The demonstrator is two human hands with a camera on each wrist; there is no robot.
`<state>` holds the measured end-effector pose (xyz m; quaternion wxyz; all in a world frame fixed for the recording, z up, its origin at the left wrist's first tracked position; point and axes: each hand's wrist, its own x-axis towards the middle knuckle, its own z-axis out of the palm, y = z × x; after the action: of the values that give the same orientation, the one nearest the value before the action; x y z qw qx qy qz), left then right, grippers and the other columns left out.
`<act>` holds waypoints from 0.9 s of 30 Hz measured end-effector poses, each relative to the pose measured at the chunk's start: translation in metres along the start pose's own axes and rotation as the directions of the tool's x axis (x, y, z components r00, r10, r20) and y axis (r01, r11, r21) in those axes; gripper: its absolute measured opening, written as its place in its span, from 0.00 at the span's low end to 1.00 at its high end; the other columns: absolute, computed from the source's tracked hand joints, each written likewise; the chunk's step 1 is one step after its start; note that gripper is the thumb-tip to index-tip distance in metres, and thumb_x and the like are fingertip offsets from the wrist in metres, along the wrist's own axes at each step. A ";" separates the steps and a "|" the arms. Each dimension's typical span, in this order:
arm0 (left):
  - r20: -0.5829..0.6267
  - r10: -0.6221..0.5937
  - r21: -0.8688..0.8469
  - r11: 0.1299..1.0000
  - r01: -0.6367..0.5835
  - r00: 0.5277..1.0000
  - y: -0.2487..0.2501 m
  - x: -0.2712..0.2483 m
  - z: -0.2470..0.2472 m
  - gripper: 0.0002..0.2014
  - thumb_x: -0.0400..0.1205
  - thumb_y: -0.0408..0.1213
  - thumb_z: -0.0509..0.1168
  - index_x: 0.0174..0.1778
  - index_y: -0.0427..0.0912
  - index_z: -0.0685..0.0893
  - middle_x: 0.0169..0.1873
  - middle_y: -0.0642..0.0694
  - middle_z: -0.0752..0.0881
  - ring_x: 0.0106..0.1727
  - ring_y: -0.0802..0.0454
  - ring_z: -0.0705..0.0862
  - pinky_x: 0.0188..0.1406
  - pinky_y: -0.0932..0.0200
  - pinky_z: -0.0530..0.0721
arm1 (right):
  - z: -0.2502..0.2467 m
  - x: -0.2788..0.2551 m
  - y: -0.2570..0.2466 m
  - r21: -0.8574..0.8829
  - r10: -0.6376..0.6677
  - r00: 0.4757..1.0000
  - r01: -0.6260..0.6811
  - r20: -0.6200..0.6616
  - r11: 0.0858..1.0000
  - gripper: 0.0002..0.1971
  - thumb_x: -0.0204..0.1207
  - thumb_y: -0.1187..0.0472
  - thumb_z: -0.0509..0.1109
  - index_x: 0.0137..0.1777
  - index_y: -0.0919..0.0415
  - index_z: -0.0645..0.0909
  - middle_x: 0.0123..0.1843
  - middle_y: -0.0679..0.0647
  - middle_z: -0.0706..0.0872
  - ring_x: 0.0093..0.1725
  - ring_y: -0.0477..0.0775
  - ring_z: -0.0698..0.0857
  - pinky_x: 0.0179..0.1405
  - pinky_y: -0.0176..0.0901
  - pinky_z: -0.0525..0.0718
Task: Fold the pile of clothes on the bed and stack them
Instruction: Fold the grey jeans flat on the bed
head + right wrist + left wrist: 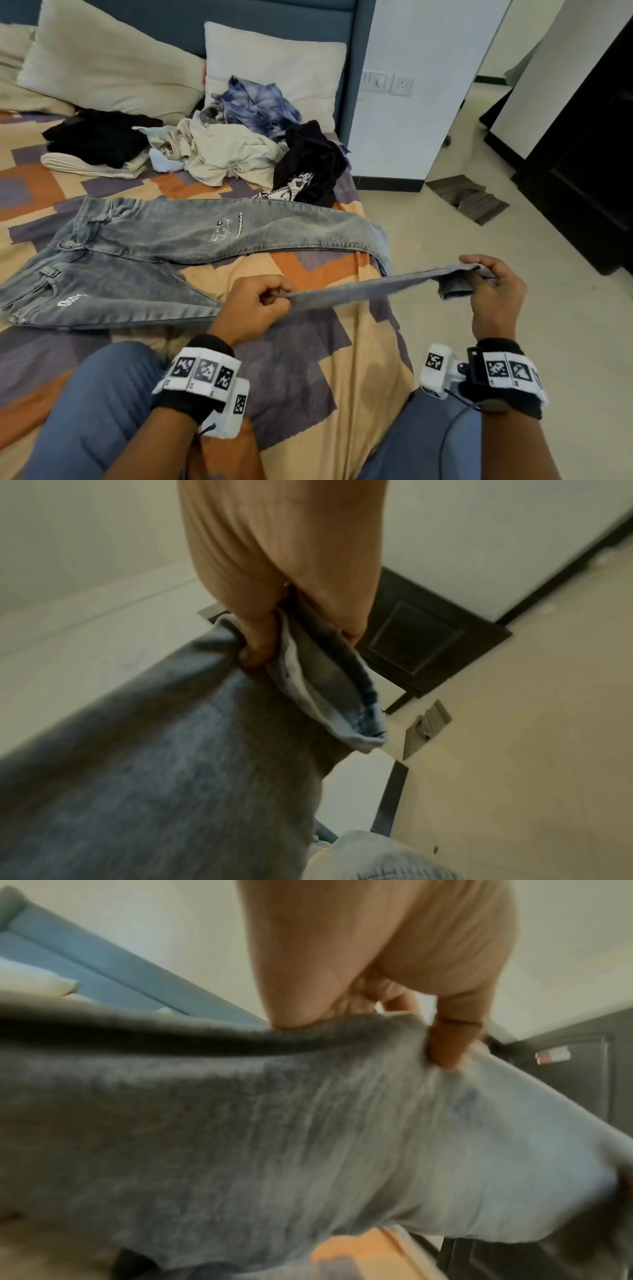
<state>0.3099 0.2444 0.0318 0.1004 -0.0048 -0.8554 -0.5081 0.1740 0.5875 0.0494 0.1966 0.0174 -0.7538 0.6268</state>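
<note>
Grey-blue jeans (144,246) lie spread on the patterned bed, waist at the left. Their far leg reaches the bed's right edge. The near leg (370,289) is lifted off the bed and held taut between both hands. My left hand (263,301) pinches it mid-leg; the left wrist view shows thumb and fingers (448,1045) clamped on the denim (308,1137). My right hand (493,284) grips the hem end out past the bed's edge, and in the right wrist view the cuff (329,691) hangs folded over below the fingers (257,639). A heap of unfolded clothes (239,147) sits behind the jeans.
A short stack of folded clothes, black on white (96,144), lies at the back left. Pillows (102,61) lean on the blue headboard. Right of the bed are tiled floor, a white wall (404,102), a dark cabinet (589,164) and grey mats (469,198). My knees are at the bottom.
</note>
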 end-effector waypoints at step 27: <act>0.054 -0.578 0.791 0.522 0.318 0.814 -0.062 0.053 -0.028 0.08 0.78 0.45 0.72 0.50 0.60 0.83 0.52 0.56 0.85 0.67 0.48 0.78 0.75 0.21 0.44 | 0.063 -0.007 0.054 -0.473 0.330 0.649 0.053 0.686 0.879 0.20 0.77 0.57 0.76 0.24 0.54 0.76 0.22 0.41 0.73 0.24 0.39 0.70 0.31 0.38 0.70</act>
<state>0.2560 0.1849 0.0009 -0.1790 0.1807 -0.9611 -0.1081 0.1486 0.5370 -0.0126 -0.1829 0.1679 -0.8897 0.3832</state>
